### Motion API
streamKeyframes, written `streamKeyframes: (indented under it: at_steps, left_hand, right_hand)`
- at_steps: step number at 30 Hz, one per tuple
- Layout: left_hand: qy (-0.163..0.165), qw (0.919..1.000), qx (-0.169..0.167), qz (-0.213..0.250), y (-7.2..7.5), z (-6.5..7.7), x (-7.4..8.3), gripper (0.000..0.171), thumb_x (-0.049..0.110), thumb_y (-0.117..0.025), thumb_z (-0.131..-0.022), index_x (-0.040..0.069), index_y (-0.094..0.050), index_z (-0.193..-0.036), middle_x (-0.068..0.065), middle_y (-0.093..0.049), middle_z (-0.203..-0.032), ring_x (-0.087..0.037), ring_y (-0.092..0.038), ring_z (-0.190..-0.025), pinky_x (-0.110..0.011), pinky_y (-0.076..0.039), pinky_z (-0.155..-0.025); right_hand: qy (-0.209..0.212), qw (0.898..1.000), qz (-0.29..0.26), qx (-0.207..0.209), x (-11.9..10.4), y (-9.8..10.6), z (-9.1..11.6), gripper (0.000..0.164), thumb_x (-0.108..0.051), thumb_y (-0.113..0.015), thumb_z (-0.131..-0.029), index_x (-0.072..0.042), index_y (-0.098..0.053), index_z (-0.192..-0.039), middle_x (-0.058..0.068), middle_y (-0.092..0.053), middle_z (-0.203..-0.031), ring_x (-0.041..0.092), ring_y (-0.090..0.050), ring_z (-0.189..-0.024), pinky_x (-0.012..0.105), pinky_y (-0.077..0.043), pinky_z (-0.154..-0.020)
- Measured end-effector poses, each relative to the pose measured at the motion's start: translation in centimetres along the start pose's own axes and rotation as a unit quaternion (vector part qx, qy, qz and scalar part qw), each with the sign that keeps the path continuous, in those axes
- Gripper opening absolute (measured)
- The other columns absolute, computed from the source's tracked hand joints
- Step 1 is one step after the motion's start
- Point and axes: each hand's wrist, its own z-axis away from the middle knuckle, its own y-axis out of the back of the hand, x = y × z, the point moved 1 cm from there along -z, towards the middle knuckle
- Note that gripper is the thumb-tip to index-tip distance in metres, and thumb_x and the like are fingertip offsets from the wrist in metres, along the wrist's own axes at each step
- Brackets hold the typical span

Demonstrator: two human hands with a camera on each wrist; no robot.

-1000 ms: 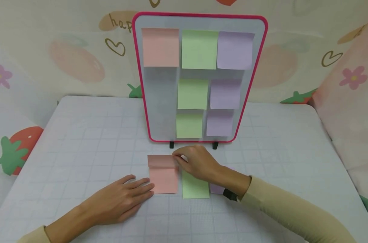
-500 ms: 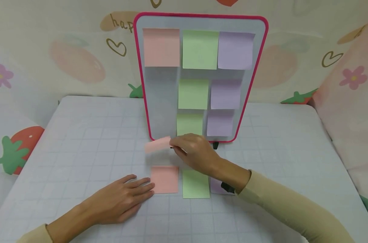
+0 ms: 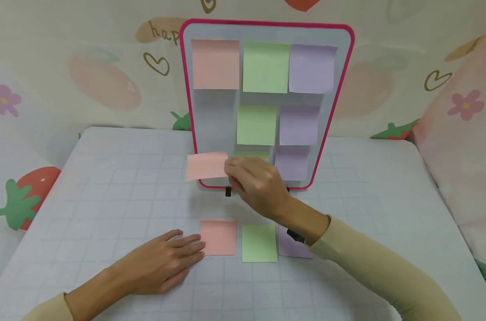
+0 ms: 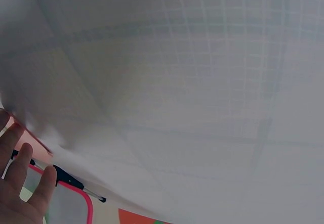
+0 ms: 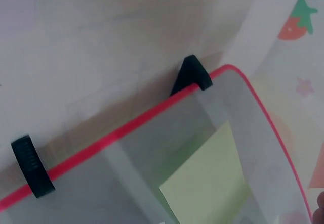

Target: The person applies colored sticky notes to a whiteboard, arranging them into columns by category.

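Note:
My right hand pinches a pink sticky note by its right edge, in front of the lower left of a pink-framed whiteboard. Whether the note touches the board cannot be told. On the table, my left hand lies flat with fingers spread, its fingertips at the left edge of a pink sticky-note pad. Beside that pad lie a green pad and a purple pad, the latter partly hidden by my right wrist. In the right wrist view, only bits of fingers show at the right edge.
The board bears one pink note at top left, a column of green notes and a column of purple notes. My right hand covers most of the lowest green one. Black feet support the board on the grid-patterned table.
My right hand has peeled the pink note off the pad and lifted it up and forward to the board's lower left. My left hand has stayed by the pink pad.

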Motion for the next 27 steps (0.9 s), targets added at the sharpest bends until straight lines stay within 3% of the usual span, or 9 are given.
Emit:
streamKeyframes:
  at_steps: [7,12,19,27]
  left_hand:
    - [0.002,1.0000,-0.009,-0.003,0.1,-0.1,0.0,0.040,0.028,-0.062,-0.091,0.012,-0.070,-0.126,-0.003,-0.064,-0.133,-0.020,-0.057,-0.127,-0.045,-0.048,-0.099]
    - [-0.005,0.9999,0.005,-0.013,0.1,-0.2,0.0,0.038,0.029,-0.062,-0.091,0.012,-0.071,-0.124,-0.003,-0.065,-0.131,-0.020,-0.059,-0.125,-0.044,-0.049,-0.098]
    - [-0.018,0.9990,0.036,-0.020,0.0,-0.5,0.2,0.035,0.026,-0.046,-0.099,0.011,-0.072,-0.117,-0.005,-0.067,-0.125,-0.022,-0.061,-0.119,-0.042,-0.051,-0.094]
    - [-0.015,0.9990,0.039,-0.017,0.1,-0.6,0.2,0.039,0.027,-0.040,-0.101,0.011,-0.072,-0.116,-0.005,-0.067,-0.124,-0.022,-0.062,-0.116,-0.041,-0.051,-0.092]
  right_hand:
    - [0.033,0.999,0.021,0.034,0.6,0.3,-1.2,0.012,0.006,-0.075,-0.080,0.006,-0.072,-0.092,0.016,-0.074,-0.096,0.028,-0.072,-0.090,0.036,-0.056,-0.089]
    - [0.053,0.996,0.042,0.054,1.3,0.3,-2.1,0.011,0.007,-0.075,-0.080,0.006,-0.072,-0.091,0.016,-0.074,-0.095,0.028,-0.073,-0.091,0.037,-0.057,-0.087]
    - [0.079,0.991,0.083,0.065,2.3,-0.1,-3.1,0.009,0.008,-0.074,-0.082,0.006,-0.070,-0.089,0.017,-0.075,-0.095,0.029,-0.073,-0.091,0.038,-0.056,-0.089]
    - [0.086,0.988,0.109,0.071,3.1,-0.6,-3.5,0.005,0.009,-0.072,-0.083,0.006,-0.070,-0.088,0.017,-0.075,-0.094,0.030,-0.073,-0.090,0.038,-0.055,-0.090]
